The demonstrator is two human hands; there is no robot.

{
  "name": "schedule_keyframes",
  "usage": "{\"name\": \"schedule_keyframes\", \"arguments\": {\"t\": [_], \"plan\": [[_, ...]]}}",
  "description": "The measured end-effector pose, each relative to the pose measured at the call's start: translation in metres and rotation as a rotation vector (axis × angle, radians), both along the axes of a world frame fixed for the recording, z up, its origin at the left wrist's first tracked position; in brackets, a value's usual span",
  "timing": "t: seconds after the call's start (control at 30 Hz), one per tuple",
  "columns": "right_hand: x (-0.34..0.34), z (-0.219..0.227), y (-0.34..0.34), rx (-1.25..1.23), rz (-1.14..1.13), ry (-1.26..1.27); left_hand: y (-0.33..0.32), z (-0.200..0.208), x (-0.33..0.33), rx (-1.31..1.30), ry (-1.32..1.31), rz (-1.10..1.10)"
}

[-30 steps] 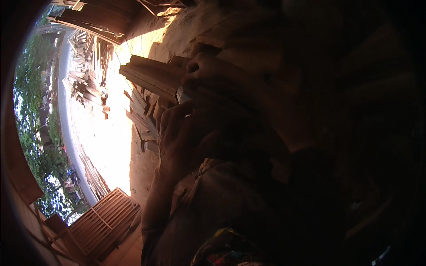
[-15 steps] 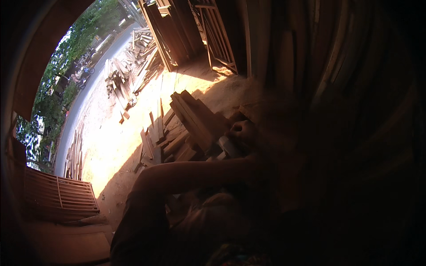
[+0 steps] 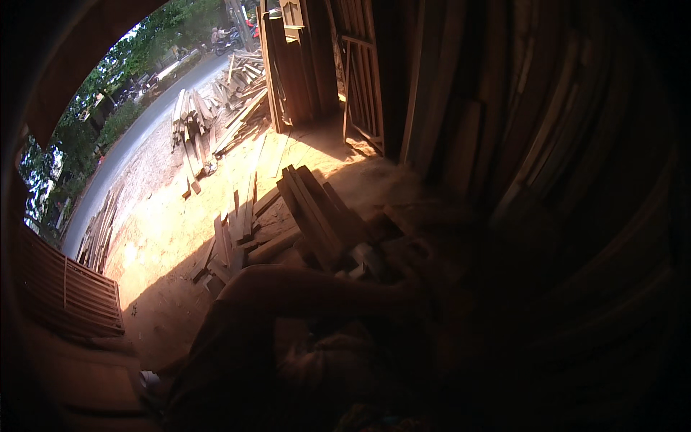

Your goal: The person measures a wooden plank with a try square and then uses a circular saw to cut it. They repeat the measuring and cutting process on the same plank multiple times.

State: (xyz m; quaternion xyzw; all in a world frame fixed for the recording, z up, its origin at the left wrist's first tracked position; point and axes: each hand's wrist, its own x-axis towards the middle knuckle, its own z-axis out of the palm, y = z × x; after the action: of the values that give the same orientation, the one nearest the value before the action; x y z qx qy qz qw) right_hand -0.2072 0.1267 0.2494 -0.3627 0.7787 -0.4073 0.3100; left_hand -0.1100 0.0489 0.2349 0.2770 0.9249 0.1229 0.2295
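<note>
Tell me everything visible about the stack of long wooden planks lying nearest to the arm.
The stack of long brown wooden planks lies on the sandy ground, half in sunlight, half in shadow. Its boards are flat, rough-sawn and laid roughly parallel, pointing away from the viewer. Shorter loose boards lie scattered against its left side. A forearm stretches in front of it; contact cannot be told in the dark.
</note>
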Motion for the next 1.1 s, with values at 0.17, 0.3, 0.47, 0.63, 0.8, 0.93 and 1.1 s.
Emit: {"name": "schedule_keyframes", "arguments": {"t": [0.17,0.3,0.47,0.63,0.8,0.93,1.1], "plan": [[0.063,-0.003,0.069,-0.123,-0.171,-0.111,-0.009,-0.002,0.015,-0.013,-0.023,0.045],[0.081,-0.022,0.097,-0.137,-0.294,-0.143,-0.008,-0.002,0.01,-0.019,-0.017,0.023],[0.092,-0.034,0.104,-0.167,-0.345,-0.146,-0.004,0.001,0.011,-0.043,-0.024,0.02],[0.1,-0.042,0.101,-0.187,-0.337,-0.159,-0.012,0.001,0.018,-0.045,-0.006,0.052],[0.108,-0.041,0.115,-0.19,-0.392,-0.145,-0.015,-0.02,0.015,0.148,0.126,-0.033],[0.117,-0.042,0.115,-0.191,-0.389,-0.151,-0.014,-0.025,0.017,0.075,0.097,0.02],[0.125,-0.045,0.125,-0.204,-0.428,-0.149,-0.017,-0.018,0.012,0.084,0.126,0.004]]}}
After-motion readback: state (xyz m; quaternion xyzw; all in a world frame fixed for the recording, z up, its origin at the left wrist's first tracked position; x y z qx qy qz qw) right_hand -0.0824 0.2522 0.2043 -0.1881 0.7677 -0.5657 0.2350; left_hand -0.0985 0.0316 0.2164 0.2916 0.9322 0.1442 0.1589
